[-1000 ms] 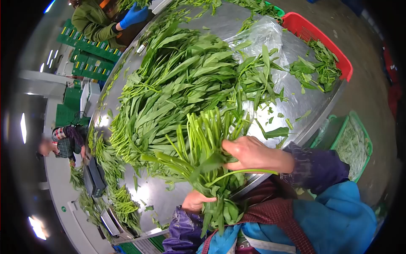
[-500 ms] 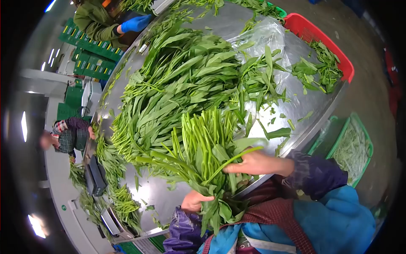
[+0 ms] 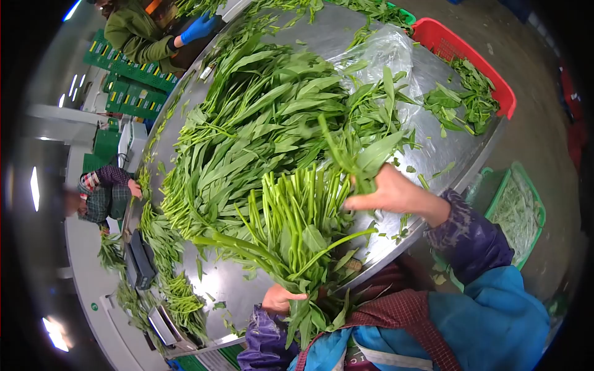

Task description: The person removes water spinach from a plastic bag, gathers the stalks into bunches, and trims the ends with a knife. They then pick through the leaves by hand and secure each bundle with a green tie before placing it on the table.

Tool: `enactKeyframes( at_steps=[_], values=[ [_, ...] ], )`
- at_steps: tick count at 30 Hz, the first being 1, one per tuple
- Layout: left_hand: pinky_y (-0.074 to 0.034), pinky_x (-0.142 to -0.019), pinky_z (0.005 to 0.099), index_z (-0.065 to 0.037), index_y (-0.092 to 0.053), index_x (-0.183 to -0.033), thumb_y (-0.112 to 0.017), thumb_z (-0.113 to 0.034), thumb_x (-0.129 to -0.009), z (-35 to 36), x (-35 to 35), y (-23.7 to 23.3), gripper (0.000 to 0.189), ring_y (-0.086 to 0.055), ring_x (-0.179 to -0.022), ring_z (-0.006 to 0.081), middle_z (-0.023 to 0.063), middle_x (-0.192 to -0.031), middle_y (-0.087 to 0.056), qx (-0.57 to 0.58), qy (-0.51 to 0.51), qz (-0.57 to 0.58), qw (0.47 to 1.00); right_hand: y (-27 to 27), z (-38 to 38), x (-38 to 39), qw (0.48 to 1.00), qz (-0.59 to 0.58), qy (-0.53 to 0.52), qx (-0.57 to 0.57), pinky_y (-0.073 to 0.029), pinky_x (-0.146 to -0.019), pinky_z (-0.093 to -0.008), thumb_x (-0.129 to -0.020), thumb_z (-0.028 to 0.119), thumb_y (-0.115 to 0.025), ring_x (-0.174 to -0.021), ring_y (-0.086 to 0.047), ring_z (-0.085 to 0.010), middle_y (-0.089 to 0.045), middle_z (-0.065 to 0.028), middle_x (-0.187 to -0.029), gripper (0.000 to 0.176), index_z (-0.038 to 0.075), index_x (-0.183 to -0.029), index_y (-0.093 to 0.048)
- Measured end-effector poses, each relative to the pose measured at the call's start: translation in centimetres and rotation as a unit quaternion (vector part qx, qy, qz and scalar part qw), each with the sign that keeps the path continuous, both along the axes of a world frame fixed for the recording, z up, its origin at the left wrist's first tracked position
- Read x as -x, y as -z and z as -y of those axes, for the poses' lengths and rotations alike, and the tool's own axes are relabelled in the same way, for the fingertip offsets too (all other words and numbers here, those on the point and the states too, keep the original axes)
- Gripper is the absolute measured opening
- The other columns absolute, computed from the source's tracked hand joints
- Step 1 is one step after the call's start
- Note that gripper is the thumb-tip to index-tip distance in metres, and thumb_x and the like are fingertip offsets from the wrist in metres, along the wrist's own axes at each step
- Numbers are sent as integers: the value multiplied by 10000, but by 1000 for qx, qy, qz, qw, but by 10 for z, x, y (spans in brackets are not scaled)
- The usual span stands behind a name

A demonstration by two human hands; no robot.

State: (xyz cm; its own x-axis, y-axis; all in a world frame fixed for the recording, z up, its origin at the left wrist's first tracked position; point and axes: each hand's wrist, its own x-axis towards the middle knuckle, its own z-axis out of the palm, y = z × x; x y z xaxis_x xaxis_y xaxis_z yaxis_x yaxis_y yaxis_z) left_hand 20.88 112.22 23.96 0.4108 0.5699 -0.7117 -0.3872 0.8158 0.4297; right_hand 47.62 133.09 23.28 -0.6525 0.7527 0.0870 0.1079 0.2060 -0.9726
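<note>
My left hand (image 3: 281, 299) is wrapped round the leafy lower part of a bunch of water spinach (image 3: 296, 226), close to my body. The bunch's cut stems point away from me, and a few stick out sideways. My right hand (image 3: 397, 195), above the metal table's near edge, grips a small leafy sprig (image 3: 371, 157) between thumb and fingers. Beyond the bunch, a large pile of the same long-leaved greens (image 3: 266, 117) covers the middle of the table.
A red basket (image 3: 464, 59) stands at the table's far right corner, beside loose leaves and clear plastic (image 3: 396, 52). A green crate (image 3: 520, 210) is on the floor at right. Scales (image 3: 139, 263) sit at left. Two other people work across the table, one wearing a blue glove (image 3: 199, 29).
My right hand has moved up and away from the bunch, now with a leafy sprig lifted in it. The left hand keeps its hold on the bunch.
</note>
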Motion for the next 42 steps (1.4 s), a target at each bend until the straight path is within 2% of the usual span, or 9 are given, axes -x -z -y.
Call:
enactKeyframes(
  at_steps=[2,4,6,11,19,25,34,37,42],
  values=[
    [-417,-896,341,-13,-495,-1192,-684,12,-698,2,1,0,530,-537,-1018,204,92,-1132,-560,20,31,-6,999,8,3,7,997,1,-7,-80,-443,-573,-251,-695,199,-715,-702,-515,-121,-494,-72,-880,501,9,-1079,-457],
    [-416,-897,339,-14,-498,-1188,-665,37,-709,10,4,0,509,-533,-1022,200,84,-1132,-561,-47,18,-39,998,-1,1,7,936,12,-33,349,-360,-404,-210,-685,156,-709,-582,-476,-92,-480,-56,-845,553,26,-1121,-394],
    [-415,-896,335,-13,-498,-1188,-664,33,-713,7,2,-1,505,-533,-1018,199,83,-1130,-561,-49,1,-24,998,-14,-8,-6,916,-42,67,394,-297,-338,-191,-699,92,-664,-542,-457,-69,-493,-43,-846,521,50,-1115,-354],
    [-397,-907,331,-13,-490,-1201,-697,-3,-671,11,2,-4,569,-522,-1027,202,82,-1147,-551,-28,-9,-75,997,-34,-56,-58,898,-263,206,286,-314,-367,-178,-726,175,-602,-496,-438,-32,-523,4,-694,206,53,-852,-495],
    [-369,-937,323,-12,-481,-1208,-721,16,-643,-16,-19,-2,614,-502,-1046,179,60,-1155,-547,-46,79,-199,976,9,34,26,993,85,-56,-56,-464,-575,-328,-754,260,-645,-672,-571,-189,-582,-78,-787,297,23,-912,-558],
    [-420,-874,294,10,-538,-1135,-713,-66,-670,-18,-14,-21,504,-551,-944,155,74,-1071,-599,-26,68,-243,967,-42,-25,-38,927,-164,175,289,-447,-692,-259,-841,212,-562,-790,-539,-110,-565,-29,-831,206,35,-946,-542],
    [-379,-925,314,-1,-457,-1204,-729,-108,-656,-38,-24,-16,621,-487,-1068,187,117,-1188,-514,-276,247,-384,846,-4,17,-2,981,-115,-149,52,-434,-806,-298,-788,145,-629,-888,-531,-145,-561,-53,-911,276,21,-1019,-543],
    [-400,-899,310,-1,-453,-1193,-732,-88,-647,-38,-27,-19,619,-513,-1023,193,123,-1107,-555,-302,142,-391,858,-28,-5,-29,969,-67,-23,238,-431,-795,-296,-771,155,-651,-886,-530,-147,-563,-64,-913,306,9,-1015,-537],
    [-443,-822,311,7,-489,-1128,-724,-63,-647,-53,-29,-38,540,-551,-917,189,108,-1031,-587,-298,179,-435,830,-40,-6,-36,985,-14,22,171,-435,-762,-297,-756,184,-676,-854,-540,-144,-572,-63,-902,307,7,-976,-557]
  ],
)
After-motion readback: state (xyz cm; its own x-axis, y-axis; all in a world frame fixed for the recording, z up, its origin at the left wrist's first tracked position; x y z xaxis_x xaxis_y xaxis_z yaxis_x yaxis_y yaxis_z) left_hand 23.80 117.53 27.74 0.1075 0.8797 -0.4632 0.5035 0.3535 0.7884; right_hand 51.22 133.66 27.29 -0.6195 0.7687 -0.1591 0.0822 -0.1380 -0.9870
